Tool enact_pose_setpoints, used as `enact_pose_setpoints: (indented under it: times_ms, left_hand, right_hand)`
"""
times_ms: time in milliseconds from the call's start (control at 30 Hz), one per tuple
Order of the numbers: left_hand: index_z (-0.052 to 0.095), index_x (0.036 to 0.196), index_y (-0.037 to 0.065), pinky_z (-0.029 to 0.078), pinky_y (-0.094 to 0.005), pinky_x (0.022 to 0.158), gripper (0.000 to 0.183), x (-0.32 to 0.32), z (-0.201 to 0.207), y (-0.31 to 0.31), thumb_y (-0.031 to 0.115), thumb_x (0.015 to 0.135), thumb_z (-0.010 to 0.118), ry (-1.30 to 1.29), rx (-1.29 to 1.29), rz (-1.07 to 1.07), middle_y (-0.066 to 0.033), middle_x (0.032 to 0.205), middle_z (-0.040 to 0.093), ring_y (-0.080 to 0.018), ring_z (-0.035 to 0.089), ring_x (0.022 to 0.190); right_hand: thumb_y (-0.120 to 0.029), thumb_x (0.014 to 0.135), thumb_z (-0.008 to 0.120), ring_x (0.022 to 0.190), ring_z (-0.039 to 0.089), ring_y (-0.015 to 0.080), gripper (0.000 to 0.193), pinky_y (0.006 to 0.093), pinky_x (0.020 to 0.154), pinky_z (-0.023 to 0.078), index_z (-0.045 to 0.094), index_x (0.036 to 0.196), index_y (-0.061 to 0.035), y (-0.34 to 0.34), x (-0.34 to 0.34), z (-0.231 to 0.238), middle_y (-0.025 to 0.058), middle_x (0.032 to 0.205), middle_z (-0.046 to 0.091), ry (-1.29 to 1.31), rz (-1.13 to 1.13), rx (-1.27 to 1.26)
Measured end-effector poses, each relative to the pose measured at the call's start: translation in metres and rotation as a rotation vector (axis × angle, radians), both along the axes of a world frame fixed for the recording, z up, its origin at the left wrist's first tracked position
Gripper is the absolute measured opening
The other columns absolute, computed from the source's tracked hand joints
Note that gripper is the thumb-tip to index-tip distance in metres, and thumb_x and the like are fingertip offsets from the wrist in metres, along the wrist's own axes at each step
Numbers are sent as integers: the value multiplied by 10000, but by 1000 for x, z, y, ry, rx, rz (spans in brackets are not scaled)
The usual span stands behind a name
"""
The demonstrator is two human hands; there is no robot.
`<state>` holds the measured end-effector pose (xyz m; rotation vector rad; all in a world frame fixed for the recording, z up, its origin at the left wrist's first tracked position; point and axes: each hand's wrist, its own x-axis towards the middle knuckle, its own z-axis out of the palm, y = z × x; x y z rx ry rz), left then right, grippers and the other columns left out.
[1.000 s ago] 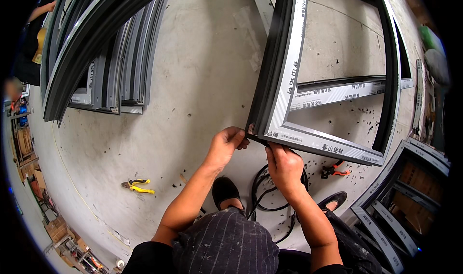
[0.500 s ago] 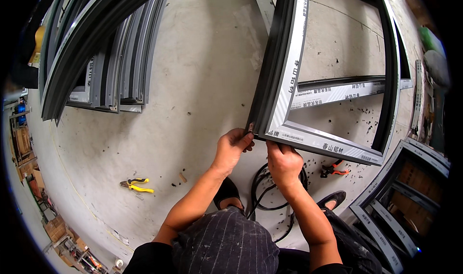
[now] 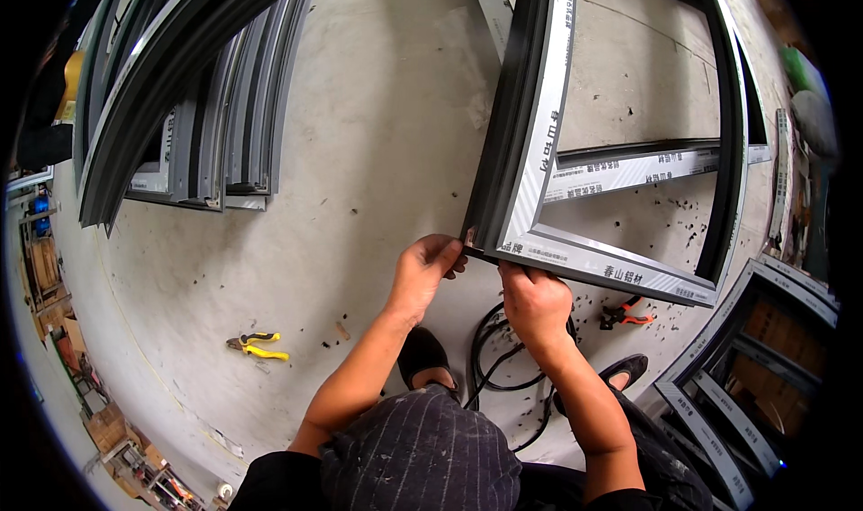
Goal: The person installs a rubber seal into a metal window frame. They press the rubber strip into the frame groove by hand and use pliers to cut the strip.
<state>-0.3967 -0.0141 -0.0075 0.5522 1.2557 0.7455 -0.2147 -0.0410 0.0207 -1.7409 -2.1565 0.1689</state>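
A dark grey aluminium window frame [image 3: 536, 196], wrapped in white printed protective film, stands propped in front of me. At its lower left corner my left hand [image 3: 422, 275] is closed, thumb and fingertips pinching the edge beside a small coppery piece [image 3: 470, 236]. Along the bottom rail, just right of that corner, my right hand [image 3: 538, 302] curls its fingers round the dark edge. Whether a thin strip lies under the fingers of either hand cannot be made out.
Yellow-handled pliers [image 3: 261, 345] lie on the floor at left, red-handled cutters [image 3: 623, 315] at right. A black cord or strip coil [image 3: 490, 383] lies between my feet. More frames stand at far left [image 3: 193, 151] and lower right [image 3: 710, 412]. Dark scraps dot the floor.
My left hand has shifted slightly left, away from the corner, and the right hand a little to the right. The frame has hardly moved.
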Motion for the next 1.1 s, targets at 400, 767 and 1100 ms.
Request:
enact_pose_setpoints:
  times_ms: [400,767,1100]
  left_hand:
    - [606,833,-10,429,-245,567,237,8,-8,-2,202,939,607,254,174,-115,-30,657,605,-89,525,591]
    - [576,816,15,430,-242,599,222,12,-11,-7,199,926,634,106,82,-67,-15,675,573,-85,515,631]
    - [608,903,17,453,-263,641,166,36,-3,-20,158,880,693,-173,-133,211,-33,739,617,-114,565,681]
  right_hand:
    - [-48,694,648,562,576,188,343,309,488,471,679,1024,-134,7,-9,25,24,783,585,0,92,-42]
    - [-112,702,604,653,623,190,398,285,538,512,695,1086,-161,3,7,7,47,898,633,-118,168,-17]
    - [-60,711,646,694,636,220,379,304,602,522,705,1070,-163,3,6,-1,55,853,640,-57,138,5]
